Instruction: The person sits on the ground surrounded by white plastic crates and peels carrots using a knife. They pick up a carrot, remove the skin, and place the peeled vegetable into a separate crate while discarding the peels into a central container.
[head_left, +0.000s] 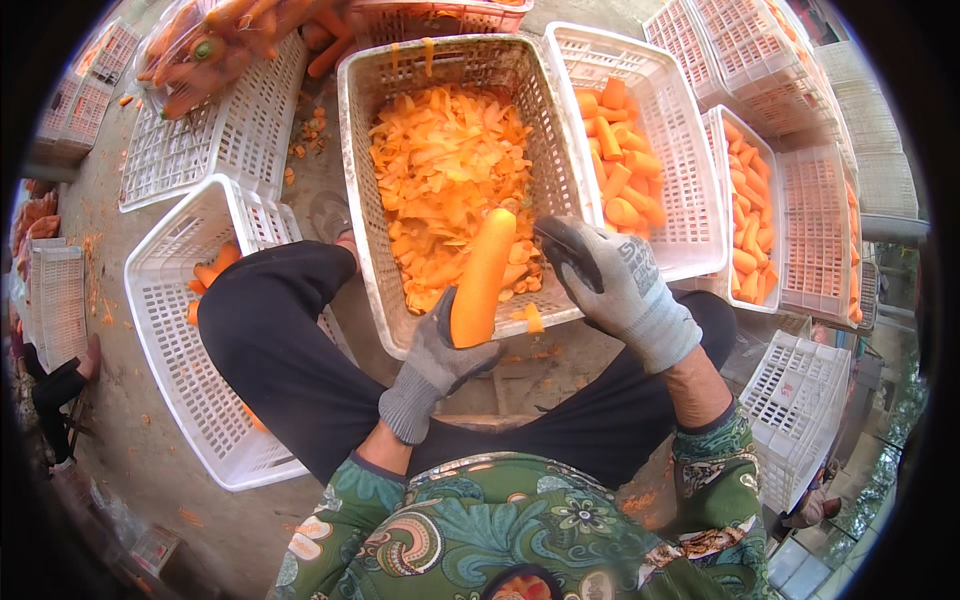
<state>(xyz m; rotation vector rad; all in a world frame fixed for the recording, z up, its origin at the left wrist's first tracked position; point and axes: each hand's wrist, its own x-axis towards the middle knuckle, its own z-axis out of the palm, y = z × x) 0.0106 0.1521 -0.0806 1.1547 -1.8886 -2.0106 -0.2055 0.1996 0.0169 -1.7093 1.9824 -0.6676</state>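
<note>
Upright above the near part of a dirty white plastic crate (352, 187) is a thick, smooth orange carrot (482, 281). My left hand (446, 345), in a grey work glove, grips its lower end. My right hand (600, 274), in a grey glove with dark fingers, is to the right of the carrot at the crate's near right rim, apart from the carrot. Its fingers are curled; whether a small tool is between them cannot be made out. A heap of orange carrot peelings (450, 165) lies in the crate, with a strip of peel (531, 316) on the near rim.
A white crate (694, 150) of cut carrot pieces (619, 161) adjoins on the right, with more filled crates beyond. On the left stands a crate (180, 217) with a few carrots. Bagged carrots (202, 56) rest on another crate at upper left. A person's leg shows at far left.
</note>
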